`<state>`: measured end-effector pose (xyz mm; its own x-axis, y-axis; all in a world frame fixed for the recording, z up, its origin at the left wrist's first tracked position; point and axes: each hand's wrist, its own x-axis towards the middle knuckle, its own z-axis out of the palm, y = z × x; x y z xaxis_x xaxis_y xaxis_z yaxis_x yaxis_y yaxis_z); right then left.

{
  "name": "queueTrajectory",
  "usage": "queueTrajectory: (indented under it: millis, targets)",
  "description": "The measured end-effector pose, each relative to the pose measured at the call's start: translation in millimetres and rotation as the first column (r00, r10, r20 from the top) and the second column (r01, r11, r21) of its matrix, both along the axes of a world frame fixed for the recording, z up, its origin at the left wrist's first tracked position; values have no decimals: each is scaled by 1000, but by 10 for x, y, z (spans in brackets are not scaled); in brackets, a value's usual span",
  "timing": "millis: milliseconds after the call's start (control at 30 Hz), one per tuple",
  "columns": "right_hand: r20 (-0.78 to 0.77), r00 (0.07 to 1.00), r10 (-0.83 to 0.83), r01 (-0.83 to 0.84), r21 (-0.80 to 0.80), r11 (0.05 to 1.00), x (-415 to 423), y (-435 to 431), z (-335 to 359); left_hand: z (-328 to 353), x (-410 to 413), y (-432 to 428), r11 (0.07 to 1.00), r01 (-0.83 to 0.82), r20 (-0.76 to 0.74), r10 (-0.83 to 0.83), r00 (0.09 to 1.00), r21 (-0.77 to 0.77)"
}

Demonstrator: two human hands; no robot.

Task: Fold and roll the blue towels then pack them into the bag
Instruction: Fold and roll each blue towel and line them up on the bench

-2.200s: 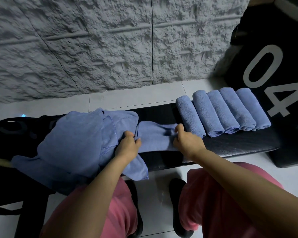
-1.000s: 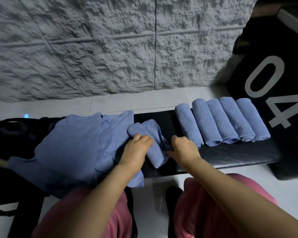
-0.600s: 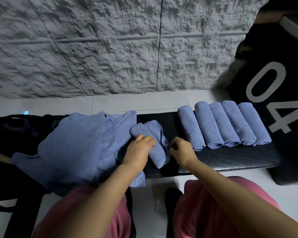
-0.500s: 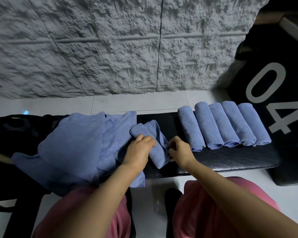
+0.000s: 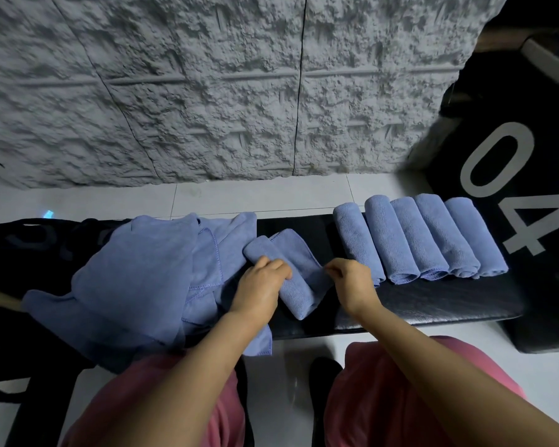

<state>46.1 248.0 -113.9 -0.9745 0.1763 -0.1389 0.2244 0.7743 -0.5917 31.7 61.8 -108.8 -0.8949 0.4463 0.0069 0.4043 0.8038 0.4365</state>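
While left hand [image 5: 260, 284] grips half-rolled towel [image 5: 299, 298] — right hand [image 5: 352, 282] pinches its edge

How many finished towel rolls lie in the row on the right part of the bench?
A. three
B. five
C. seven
B: five rolls lie side by side on the bench.

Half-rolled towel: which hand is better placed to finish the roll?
Left, probably. The left hand lies on the rolled part of the towel, fingers curled over it, so it can push the roll on. The right hand only pinches the loose edge.
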Motion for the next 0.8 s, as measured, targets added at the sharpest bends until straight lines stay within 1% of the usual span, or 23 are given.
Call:
queueTrajectory:
  millis: [67, 133, 167, 200, 267, 300, 367, 400, 433, 467, 500, 567, 600, 667, 700, 733, 767, 800]
  targets:
    - [-56, 997, 50, -37, 214, 976, 14, -1, 43, -38, -8, 4, 1000, -5, 15, 5, 1000, 12]
    - [-159, 969, 188, -141, 267, 953, 49, -74, 97, -87, -26, 9, 999, -13, 32, 12, 999, 37]
    - [-171, 943, 285, -230, 283, 931, 88, -133, 122, -103, -42, 15, 999, -8, 41, 6, 999, 50]
    - [-133, 921, 366, -312, 311, 898, 136, -193, 121, -114, -60, 23, 998, 4, 48, -7, 999, 68]
    - [23, 893, 449, -422, 385, 821, 213, -292, 87, -110, -80, 46, 993, 12, 90, -23, 996, 121]
    - [106, 883, 456, -456, 417, 786, 224, -334, 73, -95, -75, 67, 987, -13, 120, -6, 993, 163]
    - [135, 910, 393, -406, 487, 773, 222, -394, 41, -79, -48, 121, 949, -147, 163, 104, 981, 278]
    - [140, 925, 353, -376, 468, 800, 208, -403, 63, -86, -34, 148, 916, -235, 167, 189, 968, 324]
    - [126, 946, 298, -323, 416, 850, 181, -402, 70, -101, -27, 172, 885, -314, 172, 269, 948, 344]
    - [155, 960, 234, -275, 353, 894, 151, -380, 60, -125, -31, 198, 862, -374, 197, 323, 926, 343]
    - [193, 966, 175, -225, 282, 933, 136, -348, 67, -152, -42, 230, 846, -418, 260, 344, 902, 330]
    - [200, 977, 72, -98, 122, 988, 112, -265, 103, -185, -73, 303, 826, -465, 433, 310, 846, 317]
    - [203, 979, 32, -42, 45, 998, 103, -228, 126, -195, -88, 345, 821, -469, 490, 277, 826, 325]
    - [239, 970, -36, 64, -109, 992, 82, -207, 194, -195, -127, 454, 810, -462, 553, 213, 806, 361]
    - [261, 964, -55, 93, -136, 986, 73, -201, 209, -180, -149, 517, 803, -460, 582, 180, 793, 379]
    - [271, 960, -74, 112, -127, 986, 64, -191, 216, -170, -176, 581, 795, -458, 606, 148, 782, 397]
    - [283, 956, -74, 99, -76, 992, 57, -163, 219, -160, -205, 644, 789, -458, 620, 127, 774, 409]
    - [297, 954, -46, 40, 27, 999, 51, -125, 220, -164, -234, 710, 784, -455, 624, 113, 773, 422]
